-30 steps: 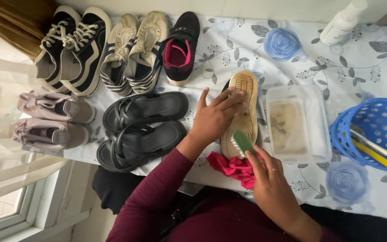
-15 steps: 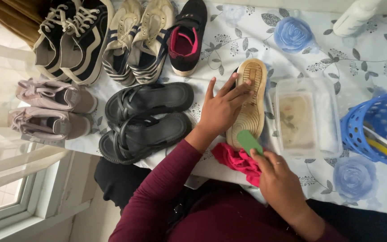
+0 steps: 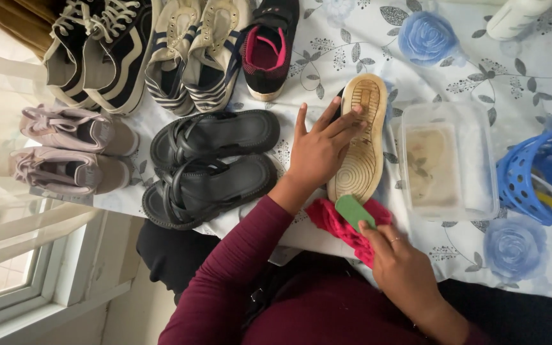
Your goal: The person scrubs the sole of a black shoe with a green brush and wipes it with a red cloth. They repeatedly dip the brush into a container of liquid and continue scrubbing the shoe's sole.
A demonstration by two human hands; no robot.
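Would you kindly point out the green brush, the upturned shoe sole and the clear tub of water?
green brush (image 3: 354, 211): head view, on its flat green back.
upturned shoe sole (image 3: 360, 156): head view, middle of the tan tread.
clear tub of water (image 3: 477, 163): head view, on its right rim.

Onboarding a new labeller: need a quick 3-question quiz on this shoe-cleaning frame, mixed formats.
1. True or false: the left hand presses on the upturned shoe.
2. What does the right hand hold? A) yellow sponge B) green brush C) white bottle
3. Which item lies under the shoe's heel end, at the table edge?

Key:
1. True
2. B
3. The red cloth
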